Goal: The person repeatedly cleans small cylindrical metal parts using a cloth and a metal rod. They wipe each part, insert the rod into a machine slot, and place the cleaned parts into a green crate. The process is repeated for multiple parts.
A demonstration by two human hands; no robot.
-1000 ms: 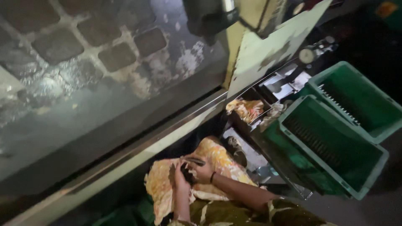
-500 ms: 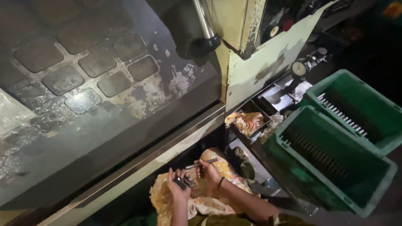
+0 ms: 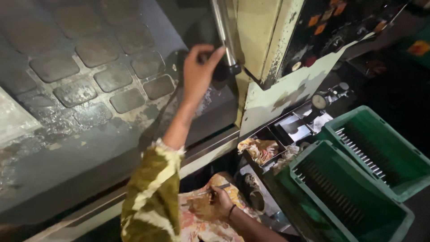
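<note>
Since half a second ago the left hand (image 3: 199, 74) has left the lap and risen to the machine's sliding door, where it now closes around the dark handle (image 3: 214, 62) beside the upright steel rod (image 3: 222, 33); the view has tilted up with it.

Nearest, the right hand (image 3: 219, 201) rests low on the patterned cloth (image 3: 204, 219) across the lap, fingers pinched together on one thin metal tool (image 3: 210, 192), whose long axis runs left to right, slightly upward toward the right.

Just right of it lies one dark sandal (image 3: 253, 195) on the floor.

Farther up, the left arm in its yellow-and-olive sleeve (image 3: 152, 197) stretches away from the body. The handle lies straight ahead of those fingers, already under them: thumb and fingers wrapped over it, though how tightly I cannot tell. The left hand is far nearer the door than the right.

To the right stand two green plastic crates (image 3: 358, 188), side by side and touching, each holding a row of slim metal parts. Beyond them sit one crumpled rag (image 3: 260, 150) in a metal tray, one dial gauge (image 3: 319, 102), and the cream machine panel (image 3: 286, 92).
</note>
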